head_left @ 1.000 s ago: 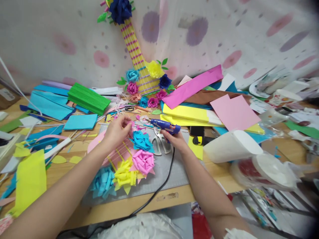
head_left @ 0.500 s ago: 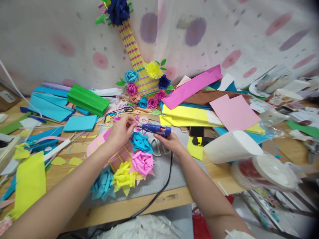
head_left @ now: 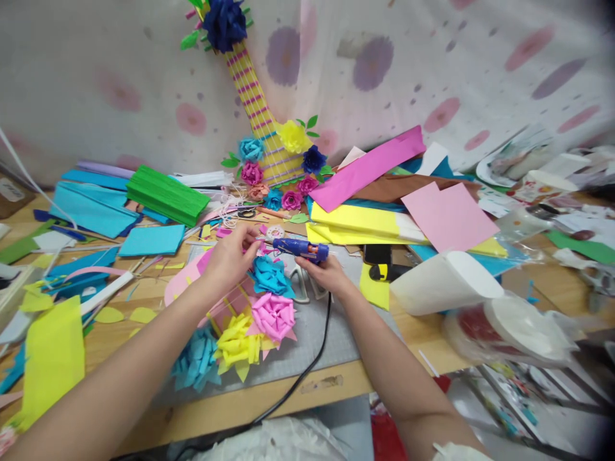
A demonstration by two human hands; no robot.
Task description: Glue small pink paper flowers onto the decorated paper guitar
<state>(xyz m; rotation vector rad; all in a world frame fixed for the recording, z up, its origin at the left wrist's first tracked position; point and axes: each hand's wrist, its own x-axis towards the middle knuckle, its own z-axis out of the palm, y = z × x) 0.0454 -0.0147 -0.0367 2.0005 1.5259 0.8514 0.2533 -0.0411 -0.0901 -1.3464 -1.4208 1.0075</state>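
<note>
My right hand (head_left: 327, 274) is wrapped round a blue hot glue gun (head_left: 300, 248), its nozzle pointing left and its black cord (head_left: 317, 358) trailing over the table edge. Close to the nozzle tip, my left hand (head_left: 234, 254) is closed in a pinch; what it pinches is too small to make out. Below the hands lies a pink paper guitar shape (head_left: 179, 282) with yellow strips, partly hidden by my left forearm. Along it sit a blue paper flower (head_left: 273, 276), a pink one (head_left: 273, 316), a yellow one (head_left: 239, 339) and a light blue one (head_left: 196, 360).
Scissors (head_left: 300, 287) lie under the glue gun on a grey cutting mat (head_left: 336, 339). A flowered yellow paper guitar (head_left: 254, 96) leans against the curtain. Green crepe paper (head_left: 167, 195), yellow sheets (head_left: 355, 221) and a white paper roll (head_left: 446, 283) surround the work area.
The view has shifted very slightly. Both hands and the glue gun keep nearly the same position over the paper flowers.
</note>
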